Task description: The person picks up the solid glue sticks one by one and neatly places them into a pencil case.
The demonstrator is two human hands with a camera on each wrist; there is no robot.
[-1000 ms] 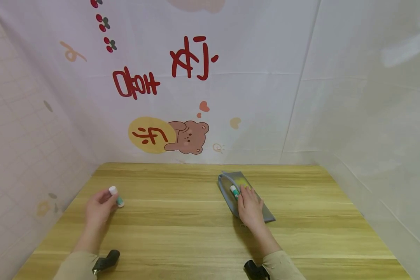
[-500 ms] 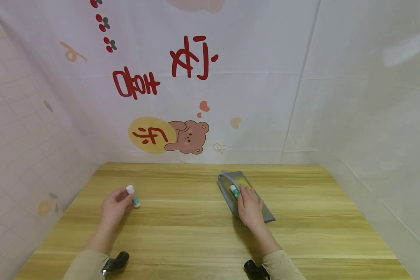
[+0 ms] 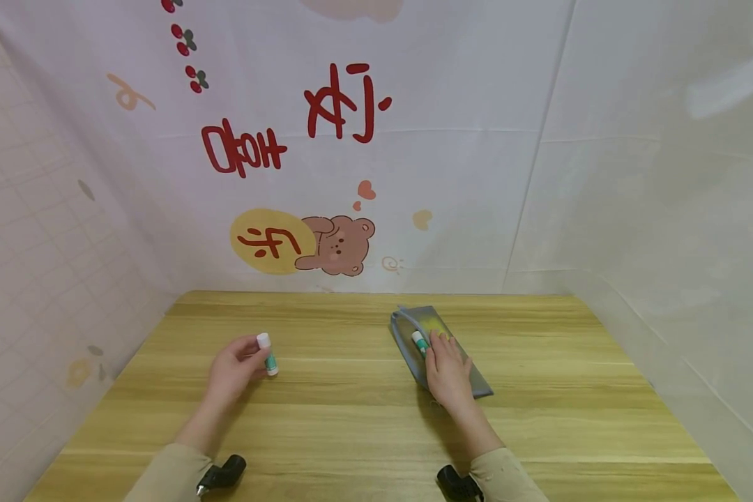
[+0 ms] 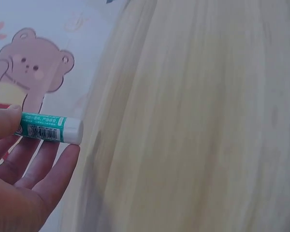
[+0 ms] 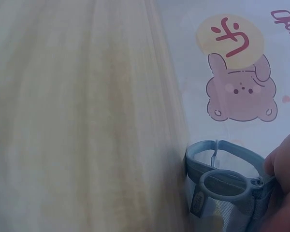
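Observation:
In the head view my left hand (image 3: pixel 235 366) pinches a glue stick (image 3: pixel 270 359) with a white cap and green label between thumb and fingers, above the left half of the table. The left wrist view shows the glue stick (image 4: pixel 48 128) lying across the fingertips, barcode side visible. On the right, my right hand (image 3: pixel 448 373) holds a grey-blue zip pouch (image 3: pixel 481 383) by its edge, fingers spread over its upper side. The pouch gapes toward the left; a second glue stick (image 3: pixel 420 341) shows at its opening. In the right wrist view the thumb (image 5: pixel 280 162) lies at the pouch rim (image 5: pixel 203 150).
The wooden table (image 3: pixel 326 418) runs back to a white printed cloth (image 3: pixel 464 174) with a bear figure. Similar cloth hangs along both sides. Something yellow (image 3: pixel 436 326) shows through the pouch. Black wrist mounts (image 3: pixel 222 474) sit by both sleeves.
My left hand has moved right across the table, carrying the glue stick toward the pouch. The right hand and the pouch have stayed in place.

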